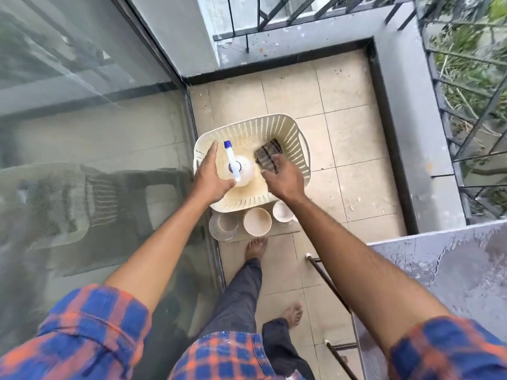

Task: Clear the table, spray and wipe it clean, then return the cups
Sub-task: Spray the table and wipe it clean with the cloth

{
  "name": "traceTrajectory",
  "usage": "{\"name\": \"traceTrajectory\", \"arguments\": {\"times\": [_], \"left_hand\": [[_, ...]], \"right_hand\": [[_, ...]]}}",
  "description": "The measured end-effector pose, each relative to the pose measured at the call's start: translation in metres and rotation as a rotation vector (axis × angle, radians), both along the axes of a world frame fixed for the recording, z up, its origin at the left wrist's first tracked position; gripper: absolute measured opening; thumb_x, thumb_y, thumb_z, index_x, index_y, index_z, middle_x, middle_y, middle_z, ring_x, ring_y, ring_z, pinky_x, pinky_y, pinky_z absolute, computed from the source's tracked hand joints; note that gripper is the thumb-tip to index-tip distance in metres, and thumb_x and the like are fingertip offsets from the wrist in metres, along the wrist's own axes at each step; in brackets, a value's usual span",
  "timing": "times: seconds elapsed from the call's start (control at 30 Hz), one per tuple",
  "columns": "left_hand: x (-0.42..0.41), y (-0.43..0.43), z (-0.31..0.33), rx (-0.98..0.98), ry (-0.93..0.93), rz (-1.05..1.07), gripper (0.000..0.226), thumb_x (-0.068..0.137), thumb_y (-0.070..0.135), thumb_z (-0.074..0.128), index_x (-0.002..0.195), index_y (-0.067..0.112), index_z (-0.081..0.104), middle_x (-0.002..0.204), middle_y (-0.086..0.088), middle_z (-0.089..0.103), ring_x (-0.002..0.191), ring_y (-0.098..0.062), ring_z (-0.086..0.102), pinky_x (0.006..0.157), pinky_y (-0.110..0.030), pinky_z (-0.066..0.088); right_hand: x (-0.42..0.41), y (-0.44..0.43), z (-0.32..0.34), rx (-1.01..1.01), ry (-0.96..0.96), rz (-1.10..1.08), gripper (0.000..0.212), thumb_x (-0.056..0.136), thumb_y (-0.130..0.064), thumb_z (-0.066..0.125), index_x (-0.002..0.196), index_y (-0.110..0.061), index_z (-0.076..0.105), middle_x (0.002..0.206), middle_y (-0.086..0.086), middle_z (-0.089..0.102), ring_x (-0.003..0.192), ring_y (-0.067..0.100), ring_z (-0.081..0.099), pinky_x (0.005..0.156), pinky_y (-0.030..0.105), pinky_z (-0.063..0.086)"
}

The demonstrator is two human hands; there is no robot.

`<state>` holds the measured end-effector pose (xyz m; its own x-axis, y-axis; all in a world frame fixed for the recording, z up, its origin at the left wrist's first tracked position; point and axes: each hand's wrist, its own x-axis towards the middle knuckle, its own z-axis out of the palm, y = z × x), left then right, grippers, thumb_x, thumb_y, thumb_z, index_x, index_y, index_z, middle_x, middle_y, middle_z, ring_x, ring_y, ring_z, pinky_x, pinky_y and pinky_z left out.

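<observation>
A cream perforated basket (277,127) stands on the balcony floor. Inside it a white spray bottle (244,167) with a blue nozzle stands upright. My left hand (210,178) is spread open beside the bottle, its thumb touching the bottle's side. A dark checked cloth (267,156) lies in the basket's right half, and my right hand (284,178) has its fingers closed on the cloth's near edge. Three cups sit on the floor in front of the basket: a clear glass (225,226), a white cup (257,222) and another white cup (282,211). The grey table (452,270) is at the right.
A glass sliding door (96,133) fills the left side. A grey parapet with a black metal railing (428,119) closes the balcony at the back and right. My bare feet (256,248) stand on the tiles just behind the cups. Black table legs (329,281) stand near my right arm.
</observation>
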<state>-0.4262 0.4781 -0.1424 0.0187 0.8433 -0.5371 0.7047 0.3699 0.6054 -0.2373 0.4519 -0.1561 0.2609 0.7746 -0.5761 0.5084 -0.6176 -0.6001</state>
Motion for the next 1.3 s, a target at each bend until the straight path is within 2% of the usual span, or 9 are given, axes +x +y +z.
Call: {"name": "traceTrajectory", "arguments": {"times": [0.23, 0.33, 0.47, 0.63, 0.77, 0.87, 0.97, 1.07, 1.3], "left_hand": [[0.001, 0.026, -0.035, 0.091, -0.17, -0.098, 0.112, 0.071, 0.005, 0.088, 0.16, 0.029, 0.025, 0.165, 0.007, 0.032, 0.15, -0.008, 0.029, 0.114, -0.02, 0.027], [0.003, 0.024, -0.045, 0.136, -0.233, -0.166, 0.103, 0.07, 0.013, 0.092, 0.155, 0.028, 0.036, 0.166, 0.003, 0.03, 0.149, -0.004, 0.027, 0.122, -0.028, 0.026], [0.012, 0.018, -0.052, 0.26, -0.22, -0.153, 0.088, 0.074, 0.023, 0.091, 0.148, 0.024, 0.044, 0.167, 0.005, 0.018, 0.145, 0.002, 0.026, 0.112, -0.005, 0.024], [0.023, 0.014, -0.055, 0.331, -0.252, -0.016, 0.077, 0.084, 0.032, 0.078, 0.149, 0.015, 0.041, 0.154, 0.004, 0.044, 0.141, 0.0, 0.039, 0.118, -0.026, 0.034], [0.024, 0.021, -0.048, 0.341, -0.357, 0.125, 0.068, 0.086, 0.033, 0.074, 0.144, 0.017, 0.043, 0.145, 0.004, 0.049, 0.139, -0.014, 0.045, 0.111, -0.044, 0.045], [0.025, 0.027, -0.019, 0.354, -0.454, 0.177, 0.065, 0.086, 0.021, 0.073, 0.141, 0.023, 0.039, 0.136, -0.005, 0.05, 0.136, -0.023, 0.047, 0.103, -0.02, 0.046], [0.023, 0.032, 0.018, 0.404, -0.539, 0.155, 0.066, 0.085, 0.029, 0.071, 0.143, 0.026, 0.039, 0.13, -0.007, 0.055, 0.13, -0.017, 0.052, 0.112, -0.033, 0.043], [0.028, 0.034, 0.061, 0.386, -0.611, 0.12, 0.064, 0.086, 0.03, 0.066, 0.144, 0.015, 0.042, 0.121, -0.008, 0.059, 0.104, 0.002, 0.058, 0.093, -0.02, 0.045], [0.088, -0.022, 0.126, 0.187, -0.725, -0.023, 0.025, 0.097, 0.039, 0.054, 0.114, 0.024, 0.067, 0.092, 0.017, 0.073, 0.097, -0.013, 0.066, 0.09, -0.033, 0.05]], "right_hand": [[-0.006, 0.041, -0.079, -0.221, -0.216, 0.294, 0.084, 0.087, -0.027, 0.073, 0.155, -0.022, 0.025, 0.151, 0.018, 0.033, 0.138, 0.039, 0.04, 0.115, 0.049, 0.039], [-0.01, 0.042, -0.099, -0.204, -0.341, 0.339, 0.09, 0.086, -0.031, 0.074, 0.155, -0.029, 0.016, 0.152, 0.021, 0.028, 0.135, 0.041, 0.041, 0.106, 0.052, 0.046], [-0.01, 0.041, -0.114, -0.134, -0.463, 0.401, 0.082, 0.09, -0.02, 0.069, 0.154, -0.026, 0.017, 0.144, 0.024, 0.036, 0.126, 0.04, 0.045, 0.098, 0.052, 0.05], [0.0, 0.052, -0.114, -0.095, -0.467, 0.455, 0.064, 0.091, -0.002, 0.06, 0.144, -0.021, 0.03, 0.129, 0.023, 0.048, 0.112, 0.038, 0.054, 0.088, 0.048, 0.055], [0.004, 0.068, -0.092, -0.064, -0.206, 0.235, 0.052, 0.097, -0.039, 0.059, 0.139, -0.015, 0.04, 0.116, 0.01, 0.059, 0.101, 0.027, 0.058, 0.09, 0.044, 0.052], [0.003, 0.065, -0.054, 0.01, 0.082, 0.04, 0.044, 0.099, -0.025, 0.05, 0.142, -0.018, 0.043, 0.132, 0.009, 0.06, 0.098, 0.022, 0.059, 0.088, 0.038, 0.052], [0.009, 0.049, -0.006, 0.147, 0.268, -0.161, 0.043, 0.083, -0.023, 0.049, 0.122, -0.041, 0.054, 0.116, -0.002, 0.068, 0.09, 0.023, 0.065, 0.084, 0.044, 0.055], [0.032, 0.015, 0.051, 0.226, 0.442, -0.425, 0.038, 0.085, -0.008, 0.052, 0.111, -0.035, 0.059, 0.092, -0.002, 0.063, 0.072, 0.015, 0.057, 0.06, 0.023, 0.049], [0.099, -0.13, 0.133, 0.338, 0.468, -0.864, 0.033, 0.069, -0.015, 0.052, 0.096, -0.032, 0.062, 0.081, 0.006, 0.062, 0.068, 0.022, 0.055, 0.063, 0.035, 0.043]]}}
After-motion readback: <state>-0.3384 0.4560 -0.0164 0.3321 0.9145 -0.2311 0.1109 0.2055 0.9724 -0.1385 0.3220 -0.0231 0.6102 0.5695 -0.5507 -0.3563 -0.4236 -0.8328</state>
